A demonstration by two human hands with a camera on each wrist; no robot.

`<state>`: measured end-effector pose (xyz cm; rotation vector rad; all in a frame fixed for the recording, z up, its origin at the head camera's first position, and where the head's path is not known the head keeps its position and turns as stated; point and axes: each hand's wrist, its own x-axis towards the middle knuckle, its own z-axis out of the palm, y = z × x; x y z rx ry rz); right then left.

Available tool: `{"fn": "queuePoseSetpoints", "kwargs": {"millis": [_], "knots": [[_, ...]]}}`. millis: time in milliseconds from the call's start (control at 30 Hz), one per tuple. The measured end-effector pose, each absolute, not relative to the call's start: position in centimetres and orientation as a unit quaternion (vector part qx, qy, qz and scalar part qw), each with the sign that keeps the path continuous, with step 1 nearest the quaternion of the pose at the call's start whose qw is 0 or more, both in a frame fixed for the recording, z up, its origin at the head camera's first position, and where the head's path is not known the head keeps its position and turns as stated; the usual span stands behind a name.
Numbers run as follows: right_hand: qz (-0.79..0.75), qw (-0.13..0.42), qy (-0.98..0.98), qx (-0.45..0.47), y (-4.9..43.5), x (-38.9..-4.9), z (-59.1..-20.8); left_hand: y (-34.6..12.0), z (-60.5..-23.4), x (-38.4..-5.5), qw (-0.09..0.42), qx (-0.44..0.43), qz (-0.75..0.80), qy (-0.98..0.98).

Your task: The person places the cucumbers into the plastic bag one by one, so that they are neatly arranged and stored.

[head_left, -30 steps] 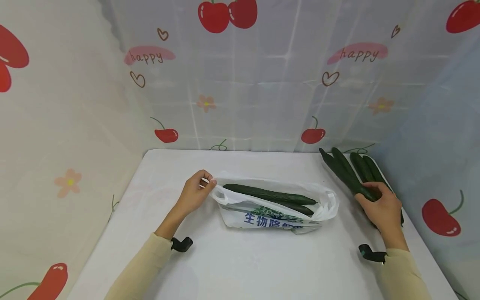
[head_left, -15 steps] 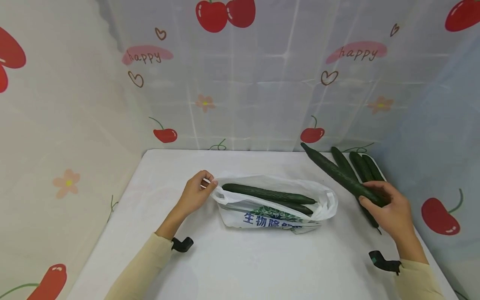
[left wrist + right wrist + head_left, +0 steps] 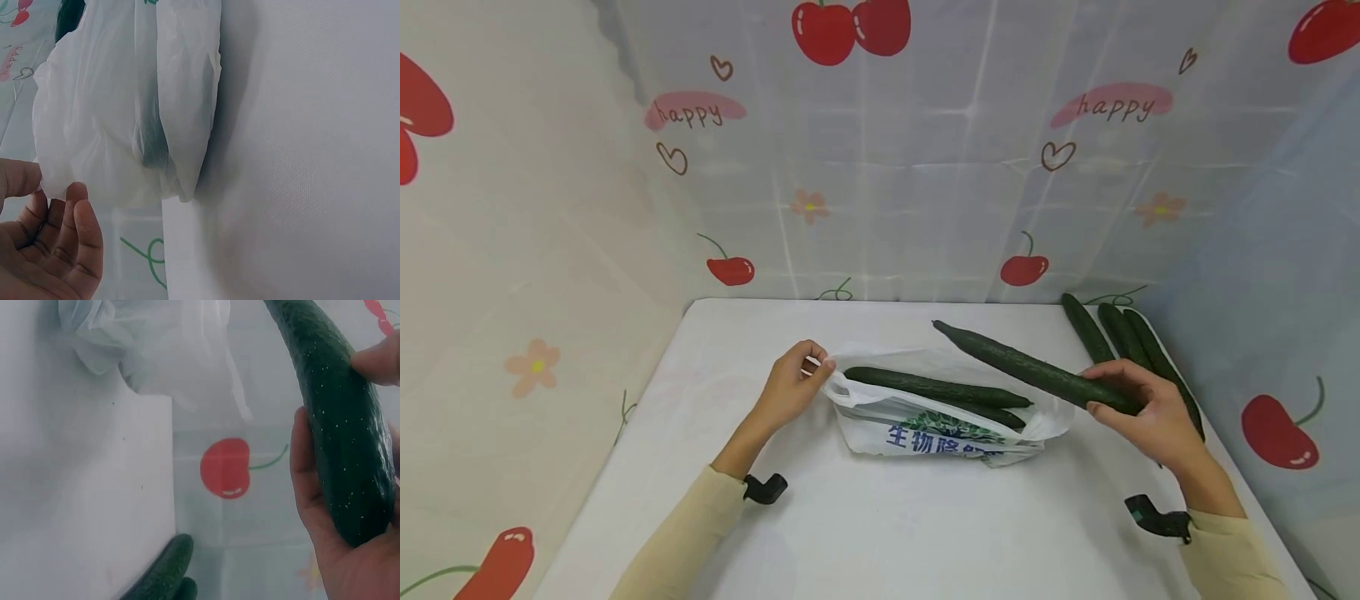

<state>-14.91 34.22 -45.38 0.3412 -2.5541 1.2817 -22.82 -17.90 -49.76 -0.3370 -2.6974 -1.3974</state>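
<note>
My right hand (image 3: 1150, 414) grips a long dark green cucumber (image 3: 1015, 363) near its thick end, its thin end pointing left over the back of a white plastic bag (image 3: 880, 432). In the right wrist view the thumb and fingers wrap the held cucumber (image 3: 340, 419). At the bag's left end my left hand (image 3: 788, 389) pinches the rim. The left wrist view shows that hand (image 3: 56, 244) with thumb and fingertips on the thin plastic (image 3: 94, 125). Inside the bag's wide mouth lie two cucumbers (image 3: 925, 386), one partly under the other.
Several more cucumbers (image 3: 1082, 329) lie at the right back of the white table (image 3: 880, 533), partly hidden behind the right hand. Printed curtains (image 3: 910, 183) stand along the back and both sides. Each wrist wears a black camera mount (image 3: 1157, 518).
My right hand has lifted one cucumber off the pile at the right and swung it leftward over the bag's right part. The left hand keeps its pinch on the bag.
</note>
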Motion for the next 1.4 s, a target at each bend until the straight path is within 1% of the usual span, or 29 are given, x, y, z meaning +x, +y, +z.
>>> {"fn": "queuePoseSetpoints", "kwargs": {"millis": [367,800,967,1100,1400], "knots": [[0.441,0.059,-0.870,0.213,31.6,-16.6,-45.8,-17.8,-49.6,-22.8,0.042,-0.115,-0.459,-0.880],[0.412,0.018,-0.883,0.225,26.3,-19.9,-47.3,-18.0,-49.4,-22.8,0.043,-0.113,-0.459,-0.880],[0.422,0.007,-0.875,0.237,24.6,-21.0,-48.0,-18.0,-49.5,-22.8,0.039,-0.111,-0.459,-0.881],[0.419,0.004,-0.874,0.248,23.6,-21.8,-48.4,-18.1,-49.5,-22.7,0.049,-0.108,-0.463,-0.879],[0.415,0.022,-0.879,0.234,23.7,-21.9,-49.0,-17.8,-49.4,-22.7,0.057,-0.110,-0.468,-0.875]]}}
